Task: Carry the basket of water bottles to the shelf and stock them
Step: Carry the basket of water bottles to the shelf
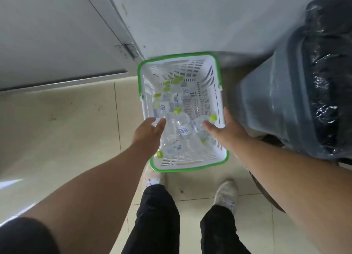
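- The basket [213,93] is white plastic with slotted walls and floor and a bright green rim; its green handles lie folded down along the rim. It stands on the tiled floor [57,120], directly beneath and between the two hands.
- The left hand [150,132] reaches over the basket's left wall, fingers loosely spread and slightly curled, holding nothing; its fingertips hang just above the bottles.
- The right hand [225,126] is open too: its thumb lies outside the basket's right wall and the fingers point inside, close to a bottle, but whether they touch the rim or the bottle cannot be told.
- The water bottles [182,126] are clear, with lime-green caps and white-and-blue labels, lying on their sides in a loose heap across the basket's floor, from under the hands to beyond the fingertips.
- Count: about eight green caps show, so roughly eight bottles; blur and overlap keep the number from being exact. One basket, two hands.
- To the right of the right hand, close by the basket, stands one grey bin [285,101] lined with a black bag.
- Beyond the hands, a pale wall [190,15] rises just behind the basket's far end.
- Nearer than the hands, two pale shoes [226,194] and dark trouser legs stand on the tiles, the left shoe just beside the basket's near corner.
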